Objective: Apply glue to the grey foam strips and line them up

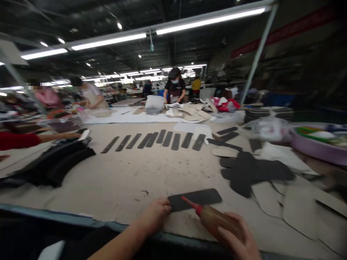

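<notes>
A dark strip with rounded corners (202,198) lies flat near the table's front edge. My left hand (157,213) pinches its left end, fingers closed. Wrapped in my right hand (240,234) is a brownish squeeze bottle (221,222) with a red nozzle. The bottle is tilted, and its tip points left over the strip; whether it touches the surface I cannot tell. Farther back, a row of smaller dark strips (176,141) lies side by side. To the right sits a heap of larger dark pieces (249,171).
Beige pieces (295,202) spread over the table's right side. A purple basin (320,146) stands at the far right. Curved black pieces (67,162) lie at the left, near another person's red sleeve (18,140). Across the table, a person (175,88) stands behind piled pieces (192,111).
</notes>
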`<state>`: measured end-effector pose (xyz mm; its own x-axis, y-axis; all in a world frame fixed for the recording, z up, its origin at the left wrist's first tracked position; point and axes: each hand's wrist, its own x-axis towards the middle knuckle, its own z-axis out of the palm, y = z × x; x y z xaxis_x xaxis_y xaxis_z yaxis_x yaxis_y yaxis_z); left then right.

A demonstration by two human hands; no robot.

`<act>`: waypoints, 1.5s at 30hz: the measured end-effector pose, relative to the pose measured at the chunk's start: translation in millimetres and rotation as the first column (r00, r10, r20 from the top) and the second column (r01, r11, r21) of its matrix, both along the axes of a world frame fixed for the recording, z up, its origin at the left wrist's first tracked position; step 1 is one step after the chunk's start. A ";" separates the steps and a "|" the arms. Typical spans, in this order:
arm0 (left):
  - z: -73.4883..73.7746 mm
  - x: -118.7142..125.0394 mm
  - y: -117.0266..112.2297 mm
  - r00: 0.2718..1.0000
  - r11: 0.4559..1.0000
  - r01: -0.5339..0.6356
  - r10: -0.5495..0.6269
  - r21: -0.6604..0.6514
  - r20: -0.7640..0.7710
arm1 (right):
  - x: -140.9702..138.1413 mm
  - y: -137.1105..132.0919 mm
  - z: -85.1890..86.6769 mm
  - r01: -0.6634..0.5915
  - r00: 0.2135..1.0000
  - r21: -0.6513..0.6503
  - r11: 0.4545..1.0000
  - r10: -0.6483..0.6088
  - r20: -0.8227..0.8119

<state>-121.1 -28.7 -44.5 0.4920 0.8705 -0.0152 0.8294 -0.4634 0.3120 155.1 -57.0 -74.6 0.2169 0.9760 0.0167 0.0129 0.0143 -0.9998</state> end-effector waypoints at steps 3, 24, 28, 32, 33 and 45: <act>0.2 -1.4 8.4 1.000 0.999 0.012 -0.011 -0.032 0.022 | -4.0 -1.4 5.3 -0.008 0.995 0.093 0.996 -0.002 0.101; -7.0 -12.0 19.6 0.987 0.971 0.158 -0.163 0.178 0.011 | -40.8 9.6 26.9 -0.187 0.907 0.300 0.935 0.047 0.419; -2.8 -9.4 21.1 0.989 0.973 0.136 -0.144 0.187 0.032 | -24.5 13.6 31.8 -0.101 0.883 0.305 0.947 -0.056 0.466; 3.3 -8.3 23.2 0.987 0.961 0.148 -0.160 0.233 0.034 | -4.9 20.6 32.5 -0.004 0.843 0.314 0.949 -0.166 0.511; 4.5 -8.5 23.8 0.985 0.957 0.154 -0.167 0.245 0.032 | -0.1 22.7 32.0 0.017 0.834 0.315 0.949 -0.187 0.519; 3.0 -12.1 25.4 0.990 0.976 0.139 -0.142 0.168 0.003 | 34.1 34.1 24.8 0.182 0.730 0.322 0.929 -0.347 0.588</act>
